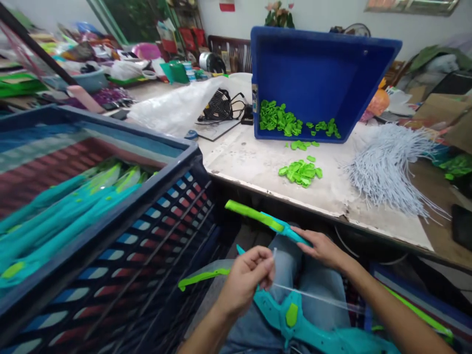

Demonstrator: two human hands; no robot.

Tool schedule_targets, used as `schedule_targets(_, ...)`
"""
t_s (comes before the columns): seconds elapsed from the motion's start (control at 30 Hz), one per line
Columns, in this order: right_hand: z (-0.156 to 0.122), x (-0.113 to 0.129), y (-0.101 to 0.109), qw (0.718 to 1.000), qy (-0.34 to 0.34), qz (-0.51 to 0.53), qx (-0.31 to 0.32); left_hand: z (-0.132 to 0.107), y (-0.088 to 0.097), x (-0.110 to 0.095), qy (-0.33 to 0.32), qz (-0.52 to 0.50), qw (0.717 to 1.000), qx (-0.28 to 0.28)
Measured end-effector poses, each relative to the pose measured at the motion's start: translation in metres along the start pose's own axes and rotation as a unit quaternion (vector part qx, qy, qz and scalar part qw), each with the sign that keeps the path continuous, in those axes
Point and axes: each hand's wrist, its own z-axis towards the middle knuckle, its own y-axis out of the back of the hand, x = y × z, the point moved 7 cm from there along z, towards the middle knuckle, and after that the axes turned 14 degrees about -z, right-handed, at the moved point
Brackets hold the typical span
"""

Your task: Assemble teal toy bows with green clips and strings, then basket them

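My left hand [246, 278] is pinched shut on a thin clear white string [317, 297] that runs right across my lap. My right hand [321, 247] is closed on a teal toy bow limb with a lime green tip [258, 218], holding it up in front of the table edge. A teal toy bow body [295, 319] with a green button lies across my jeans, and another green-tipped limb [201, 278] pokes out left of my left hand.
A dark blue crate [110, 231] holding several teal and green bows stands at my left. On the table [258, 167] lie a pile of green plastic pieces [301, 172], a tipped blue bin [320, 78] with more of them, a bundle of white strings [391, 167] and a small fan [218, 104].
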Motion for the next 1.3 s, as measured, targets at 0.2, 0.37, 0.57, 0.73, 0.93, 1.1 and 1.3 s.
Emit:
schedule_targets(0.2,-0.002,-0.02,0.001,0.974,-0.03,0.202,0.098,0.031,0.038,-0.067,-0.179,0.072,0.972,-0.135)
schedule_targets(0.37,-0.005,-0.021,-0.002,0.971,-0.044,0.215,0.1,0.069,0.032,-0.09,-0.187,0.157,0.962,-0.122)
schedule_targets(0.57,-0.006,-0.02,0.0,0.97,-0.046,0.22,0.094,0.085,0.02,-0.112,-0.219,0.267,0.934,-0.097)
schedule_targets(0.73,-0.006,-0.02,-0.001,0.971,-0.037,0.22,0.09,0.084,0.017,-0.119,-0.231,0.309,0.918,-0.09)
schedule_targets(0.93,-0.005,-0.015,0.002,0.975,-0.035,0.202,0.089,0.088,0.014,-0.119,-0.236,0.312,0.916,-0.083)
schedule_targets(1.1,-0.013,-0.011,0.0,0.986,-0.03,0.149,0.068,0.089,0.012,-0.115,-0.221,0.192,0.955,-0.046)
schedule_targets(1.3,-0.013,0.01,0.024,0.994,0.005,-0.043,-0.102,0.072,0.022,-0.108,-0.178,0.167,0.969,-0.034)
